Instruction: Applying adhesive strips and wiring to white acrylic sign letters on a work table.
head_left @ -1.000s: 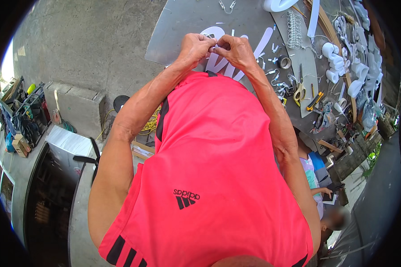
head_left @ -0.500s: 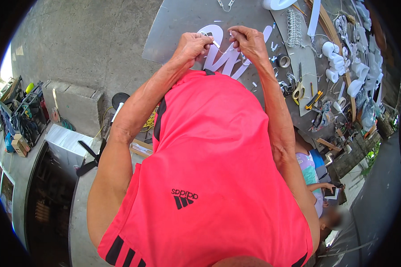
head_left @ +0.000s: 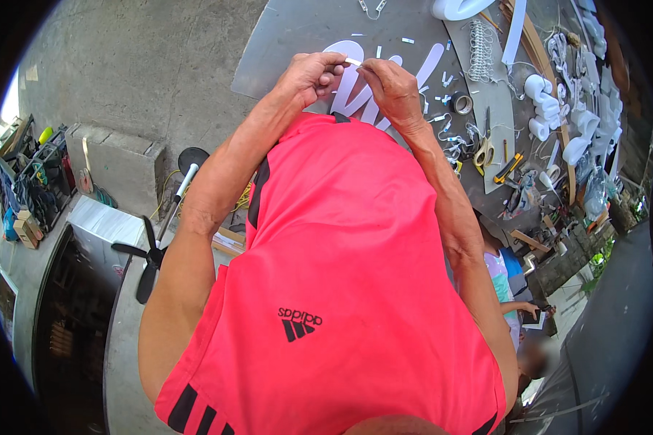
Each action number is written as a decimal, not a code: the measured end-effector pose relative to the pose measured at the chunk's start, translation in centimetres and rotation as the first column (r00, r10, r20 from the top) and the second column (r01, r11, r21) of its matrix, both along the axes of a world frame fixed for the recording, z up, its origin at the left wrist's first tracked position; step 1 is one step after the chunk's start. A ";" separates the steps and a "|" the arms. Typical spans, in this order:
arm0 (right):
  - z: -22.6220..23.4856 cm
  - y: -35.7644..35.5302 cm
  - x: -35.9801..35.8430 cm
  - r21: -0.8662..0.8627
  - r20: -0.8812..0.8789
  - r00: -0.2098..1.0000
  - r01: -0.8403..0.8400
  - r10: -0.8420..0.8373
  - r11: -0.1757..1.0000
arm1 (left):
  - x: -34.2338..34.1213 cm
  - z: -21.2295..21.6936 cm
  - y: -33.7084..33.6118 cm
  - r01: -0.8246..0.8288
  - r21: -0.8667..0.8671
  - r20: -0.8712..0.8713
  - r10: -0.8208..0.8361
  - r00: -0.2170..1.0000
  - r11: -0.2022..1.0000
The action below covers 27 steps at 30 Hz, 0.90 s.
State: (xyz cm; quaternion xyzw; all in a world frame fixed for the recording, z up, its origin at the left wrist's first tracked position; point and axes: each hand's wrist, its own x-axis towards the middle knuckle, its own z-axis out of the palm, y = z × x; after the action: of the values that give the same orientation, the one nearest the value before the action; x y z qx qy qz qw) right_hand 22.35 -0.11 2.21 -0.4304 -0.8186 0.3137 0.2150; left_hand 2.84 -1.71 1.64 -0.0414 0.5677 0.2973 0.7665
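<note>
a small white strip [head_left: 353, 62] sat between the two hands, pinched at one end by the fingertips of the left hand [head_left: 313, 74] and at the other by those of the right hand [head_left: 390, 85]. its long axis ran roughly from hand to hand, tipped slightly down toward the right hand (too small to make out more). both hands were curled, fingers bunched at the strip, grasping it. both forearms reached away from the red shirt [head_left: 341, 290], converging over the grey sheet [head_left: 297, 36]. just beyond and under the hands lay large white cut-out letters [head_left: 359, 101]. off past the right hand lay scissors [head_left: 484, 148] and a tape roll [head_left: 462, 104].
</note>
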 end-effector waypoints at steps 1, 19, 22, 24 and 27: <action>-0.1 0.1 0.0 0.028 -0.012 1.000 0.022 -0.022 0.999 | -0.1 0.1 -0.1 0.036 0.010 0.002 -0.036 0.999 0.999; -0.4 6.5 -2.4 -0.725 0.156 0.988 0.102 0.017 0.681 | -1.7 -4.5 -2.1 0.752 0.538 -0.842 0.283 0.459 0.381; -1.5 6.3 -2.3 -0.747 0.105 0.994 0.100 -0.032 0.658 | -1.7 -3.5 -2.8 0.844 0.377 -0.883 0.422 0.205 0.380; -2.0 6.3 -2.5 -0.732 0.107 0.994 0.068 0.016 0.678 | -2.5 -4.1 -3.5 0.828 0.382 -0.899 0.373 0.230 0.410; -2.4 5.9 -2.9 -0.702 0.096 0.993 0.017 0.070 0.712 | -2.8 -4.8 -3.4 0.809 0.420 -0.893 0.347 0.287 0.411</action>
State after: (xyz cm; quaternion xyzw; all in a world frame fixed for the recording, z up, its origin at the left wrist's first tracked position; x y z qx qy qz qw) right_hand 19.44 5.81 -0.14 -0.4853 -0.6557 0.5782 -0.0163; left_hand 0.01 -5.11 -3.12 0.6393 0.6428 0.3541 0.2297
